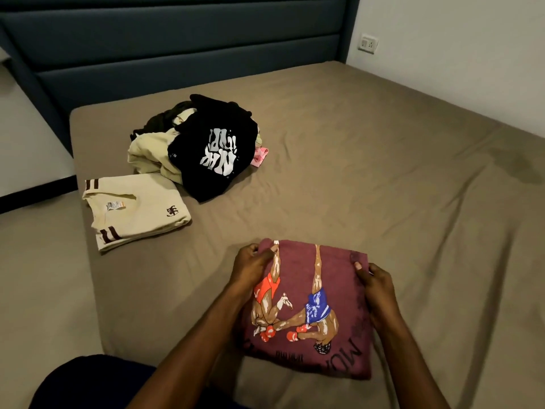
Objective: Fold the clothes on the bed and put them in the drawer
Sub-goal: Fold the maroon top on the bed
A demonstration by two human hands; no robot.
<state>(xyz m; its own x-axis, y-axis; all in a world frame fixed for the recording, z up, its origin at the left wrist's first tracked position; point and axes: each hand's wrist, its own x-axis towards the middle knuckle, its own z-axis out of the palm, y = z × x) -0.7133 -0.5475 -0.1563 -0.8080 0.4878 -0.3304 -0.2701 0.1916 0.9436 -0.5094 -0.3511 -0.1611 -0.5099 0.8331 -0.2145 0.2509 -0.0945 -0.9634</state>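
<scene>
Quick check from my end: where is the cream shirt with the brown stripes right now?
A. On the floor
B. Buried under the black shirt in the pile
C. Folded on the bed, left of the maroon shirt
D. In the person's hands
C: the cream shirt lies folded flat on the bed, apart from the pile, while the left hand and right hand grip the maroon shirt.

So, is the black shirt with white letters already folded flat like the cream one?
No, the black shirt lies crumpled on the unfolded pile, while the cream shirt lies folded flat beside it.
</scene>
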